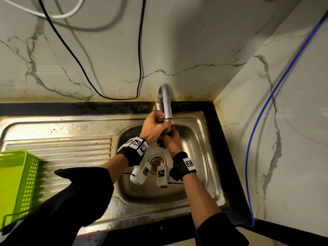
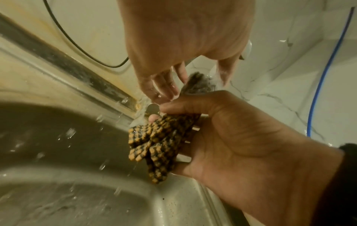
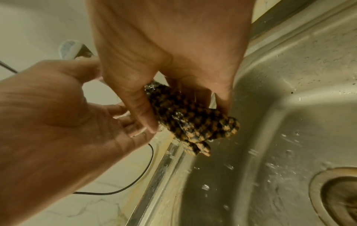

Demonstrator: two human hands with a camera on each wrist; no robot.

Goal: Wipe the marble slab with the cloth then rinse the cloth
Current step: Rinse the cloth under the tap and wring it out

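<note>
A wet orange-and-black patterned cloth [image 1: 159, 143] hangs bunched over the steel sink basin [image 1: 195, 142], just below the curved tap [image 1: 166, 102]. My right hand [image 1: 169, 138] grips its middle, with the thumb [image 3: 142, 110] pressed across it and the lower end [image 2: 160, 142] dangling free. My left hand [image 1: 162, 122] is above, at the tap's outlet. Its wet fingers [image 2: 166, 85] and thumb lie round the cloth's upper end [image 2: 197, 83]. Water drops spray off the cloth [image 3: 189, 119] into the basin.
The drain [image 1: 157, 162] lies under my wrists. A green plastic basket [image 1: 16, 183] stands on the ribbed draining board at the left. A black counter strip [image 1: 213, 125] borders the sink. Black [image 1: 140, 50] and blue [image 1: 262, 112] cables hang along the marble walls.
</note>
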